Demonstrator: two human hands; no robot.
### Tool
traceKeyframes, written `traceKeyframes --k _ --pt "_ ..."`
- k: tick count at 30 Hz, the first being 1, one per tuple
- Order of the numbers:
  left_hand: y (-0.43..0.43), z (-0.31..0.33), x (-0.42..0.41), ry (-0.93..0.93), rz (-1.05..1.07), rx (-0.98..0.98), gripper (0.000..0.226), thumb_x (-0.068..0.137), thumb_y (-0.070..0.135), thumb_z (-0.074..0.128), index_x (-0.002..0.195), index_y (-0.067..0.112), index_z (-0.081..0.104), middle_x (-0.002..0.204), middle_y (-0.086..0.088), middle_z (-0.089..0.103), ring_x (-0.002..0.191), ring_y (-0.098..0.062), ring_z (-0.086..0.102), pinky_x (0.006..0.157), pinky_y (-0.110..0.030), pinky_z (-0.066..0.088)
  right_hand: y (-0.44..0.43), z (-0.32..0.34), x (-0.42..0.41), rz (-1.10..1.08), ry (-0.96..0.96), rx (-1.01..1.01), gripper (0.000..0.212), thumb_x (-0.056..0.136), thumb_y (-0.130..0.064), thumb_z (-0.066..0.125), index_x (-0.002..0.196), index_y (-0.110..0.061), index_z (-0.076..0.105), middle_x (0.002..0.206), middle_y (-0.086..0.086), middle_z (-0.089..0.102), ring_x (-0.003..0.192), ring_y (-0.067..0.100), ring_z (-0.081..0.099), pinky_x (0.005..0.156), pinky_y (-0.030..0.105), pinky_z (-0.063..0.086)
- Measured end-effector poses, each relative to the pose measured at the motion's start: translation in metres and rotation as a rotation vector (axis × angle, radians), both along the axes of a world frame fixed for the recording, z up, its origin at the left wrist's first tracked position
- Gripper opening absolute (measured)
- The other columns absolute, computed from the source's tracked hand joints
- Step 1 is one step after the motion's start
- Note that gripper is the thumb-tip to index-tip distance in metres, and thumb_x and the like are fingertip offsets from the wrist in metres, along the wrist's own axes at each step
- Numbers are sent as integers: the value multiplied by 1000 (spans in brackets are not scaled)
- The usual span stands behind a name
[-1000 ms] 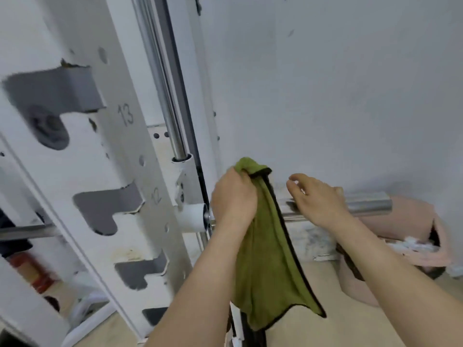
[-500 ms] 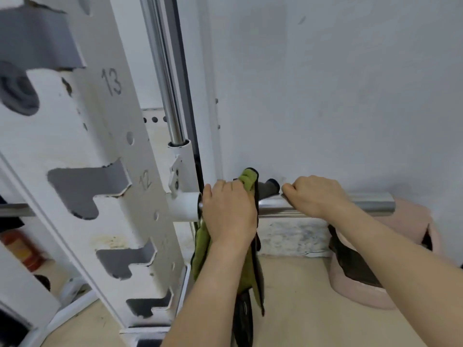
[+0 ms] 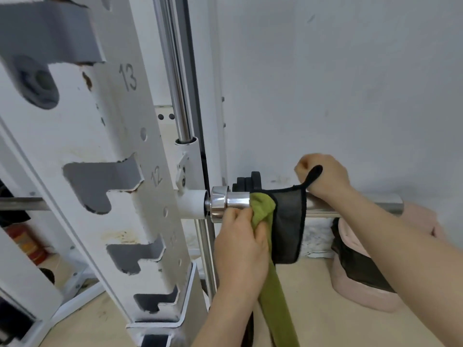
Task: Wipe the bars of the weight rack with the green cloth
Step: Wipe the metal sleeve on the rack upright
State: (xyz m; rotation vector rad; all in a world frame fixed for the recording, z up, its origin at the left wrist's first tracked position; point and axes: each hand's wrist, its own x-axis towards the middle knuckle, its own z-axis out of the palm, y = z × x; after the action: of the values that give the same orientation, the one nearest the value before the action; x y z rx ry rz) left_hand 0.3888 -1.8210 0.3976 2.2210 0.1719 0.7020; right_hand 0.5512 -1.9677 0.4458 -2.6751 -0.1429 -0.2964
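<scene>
The green cloth [image 3: 263, 209], dark grey on its back with a black edge, is draped over the chrome bar sleeve [image 3: 238, 199] that sticks out to the right of the white weight rack upright [image 3: 105, 151]. My left hand [image 3: 240, 249] grips the green part just below the sleeve, beside its chrome collar. My right hand [image 3: 325, 176] sits above the bar and pinches the cloth's black-edged corner. The bar's far end [image 3: 390, 206] shows bare past my right forearm.
A vertical chrome guide rod [image 3: 175, 71] runs up behind the numbered upright. Black weight plates [image 3: 248, 182] sit behind the sleeve by the grey wall. A pink bin [image 3: 375, 291] with a dark liner stands on the floor at right.
The cloth has been spread across the bar. My right hand let go of the bar and took the cloth's corner; my left hand dropped below the sleeve, still gripping the cloth.
</scene>
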Motion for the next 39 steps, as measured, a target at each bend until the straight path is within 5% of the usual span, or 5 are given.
traceKeyframes --k 6,11,18,28,39 --pt "6 39 29 -49 32 -503 21 89 15 47 86 30 61 80 3 62 76 -15 60 66 -32 49 -18 19 -80 324 -122 1052 22 96 -32 54 116 -32 61 110 -8 66 102 8 62 83 29 52" --pt "0 58 24 60 -269 -895 22 88 7 54 100 14 70 89 -4 74 86 -18 71 78 -32 58 33 -21 -107 628 -13 587 68 82 -1 59 136 -39 45 123 -21 59 110 -3 57 93 24 50" --pt "37 21 42 271 85 547 66 91 23 43 150 8 19 160 -9 13 147 -24 7 118 -41 11 60 21 -66 266 -502 683 33 93 -11 44 124 -18 54 95 -8 61 86 6 55 77 21 45" --pt "36 -5 -2 271 37 594 82 89 11 40 150 9 -15 159 -8 -21 146 -20 -19 121 -40 1 74 -48 -91 254 -509 -107 29 98 -35 35 112 -28 59 99 -10 66 94 15 60 85 35 37" --pt "32 13 37 253 81 561 78 86 17 46 151 4 4 159 -15 3 147 -29 0 120 -38 3 119 17 -17 346 422 -235 38 101 -26 36 121 -6 60 134 13 56 111 27 55 96 35 40"
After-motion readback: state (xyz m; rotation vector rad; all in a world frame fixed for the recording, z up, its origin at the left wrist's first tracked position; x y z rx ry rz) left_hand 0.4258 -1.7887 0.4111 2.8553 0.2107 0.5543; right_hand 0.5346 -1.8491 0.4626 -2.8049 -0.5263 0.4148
